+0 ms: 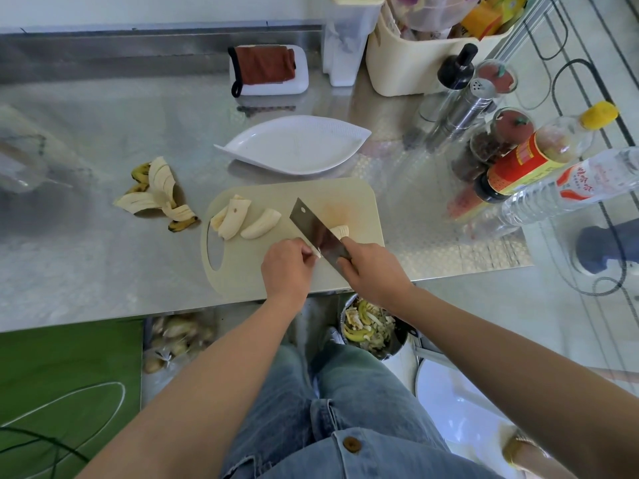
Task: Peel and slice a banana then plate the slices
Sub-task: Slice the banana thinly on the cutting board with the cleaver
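- Now right hand (373, 271) grips the cleaver (314, 226) over the cutting board (242, 274).
- Left hand (287, 267) pinches a banana piece (316, 252) at the blade.
- Plate (294, 146) beyond, peel (155, 195) left, bottles (518, 164) right.

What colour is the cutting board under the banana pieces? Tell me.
Pale beige, a plain cutting board with no pattern; the head view shows it.

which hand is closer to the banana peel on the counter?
Left. The left hand, holding a banana piece, is over the cutting board, down and right of the banana peel. The right hand, gripping the knife, is farther right, beyond the left hand.
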{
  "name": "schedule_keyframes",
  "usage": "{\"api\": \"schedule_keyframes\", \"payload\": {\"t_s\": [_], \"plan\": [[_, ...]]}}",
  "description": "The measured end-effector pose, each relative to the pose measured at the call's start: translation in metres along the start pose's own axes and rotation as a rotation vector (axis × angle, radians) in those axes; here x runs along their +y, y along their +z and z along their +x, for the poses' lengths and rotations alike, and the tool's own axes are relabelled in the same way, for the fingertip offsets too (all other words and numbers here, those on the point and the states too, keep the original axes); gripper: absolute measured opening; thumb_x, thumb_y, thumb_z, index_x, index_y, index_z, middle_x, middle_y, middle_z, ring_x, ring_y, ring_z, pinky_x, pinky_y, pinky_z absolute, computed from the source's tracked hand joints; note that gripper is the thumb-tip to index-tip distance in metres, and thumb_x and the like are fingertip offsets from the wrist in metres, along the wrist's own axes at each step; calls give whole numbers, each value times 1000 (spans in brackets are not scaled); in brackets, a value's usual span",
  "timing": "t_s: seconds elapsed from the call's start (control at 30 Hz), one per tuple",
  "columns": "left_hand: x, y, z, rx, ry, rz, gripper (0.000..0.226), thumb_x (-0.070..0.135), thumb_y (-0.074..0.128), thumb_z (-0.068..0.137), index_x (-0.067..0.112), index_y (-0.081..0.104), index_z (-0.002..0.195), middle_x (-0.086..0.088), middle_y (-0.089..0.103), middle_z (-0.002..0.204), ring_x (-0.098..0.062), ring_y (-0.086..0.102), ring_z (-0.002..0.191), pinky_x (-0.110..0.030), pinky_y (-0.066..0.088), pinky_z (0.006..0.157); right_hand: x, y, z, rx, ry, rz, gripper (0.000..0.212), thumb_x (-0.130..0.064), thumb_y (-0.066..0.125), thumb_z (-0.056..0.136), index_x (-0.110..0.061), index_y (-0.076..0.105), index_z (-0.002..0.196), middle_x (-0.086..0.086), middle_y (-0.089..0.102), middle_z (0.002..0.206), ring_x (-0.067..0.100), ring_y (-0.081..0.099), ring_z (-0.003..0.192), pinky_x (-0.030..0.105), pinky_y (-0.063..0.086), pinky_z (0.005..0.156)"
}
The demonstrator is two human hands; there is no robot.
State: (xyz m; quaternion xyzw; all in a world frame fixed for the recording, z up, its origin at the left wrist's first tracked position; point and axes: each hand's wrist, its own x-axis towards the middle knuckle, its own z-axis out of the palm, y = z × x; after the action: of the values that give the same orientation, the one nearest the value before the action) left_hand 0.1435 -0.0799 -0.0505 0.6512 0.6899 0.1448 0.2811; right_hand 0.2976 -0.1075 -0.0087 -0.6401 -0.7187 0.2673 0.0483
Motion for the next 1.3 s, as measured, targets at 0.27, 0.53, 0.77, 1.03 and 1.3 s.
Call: {"api": "schedule_keyframes", "payload": {"t_s": [0.27,0.53,0.77,1.03,1.3], "plan": [[2,-1,-1,0,-5,-9,8,25,68,85,19,74,86,2,71,84,-21,63,82,-33,49,71,3,4,1,-52,16,-41,13,-24,41,96,-17,36,87,5,50,72,27,47,64,31,32,54],[2,-2,-1,4,1,-7,8,25,68,85,19,74,86,2,71,84,-20,63,81,-31,47,69,4,3,0,-16,11,-7,13,-24,43,96,-15,38,86,4,50,70,28,49,64,32,34,54],[2,-1,-1,7,-8,-13,6,25,70,83,21,73,85,3,71,85,-20,63,83,-35,51,72,-1,0,0,-36,5,-22,14,-24,42,97,-17,34,86,4,49,72,27,46,65,32,31,55],[2,-1,-1,0,-21,-9,8,26,69,84,20,74,88,2,71,85,-20,63,83,-34,49,72,-1,7,1,-82,44,-70,14,-24,39,97,-17,32,87,5,47,74,29,45,65,32,31,56],[3,-3,-3,-1,-8,-47,6,23,72,83,18,74,83,2,72,83,-19,63,79,-33,49,73,3,2,-3,9,4,5,14,-24,43,96,-15,37,86,4,50,68,28,46,62,33,30,52]]}}
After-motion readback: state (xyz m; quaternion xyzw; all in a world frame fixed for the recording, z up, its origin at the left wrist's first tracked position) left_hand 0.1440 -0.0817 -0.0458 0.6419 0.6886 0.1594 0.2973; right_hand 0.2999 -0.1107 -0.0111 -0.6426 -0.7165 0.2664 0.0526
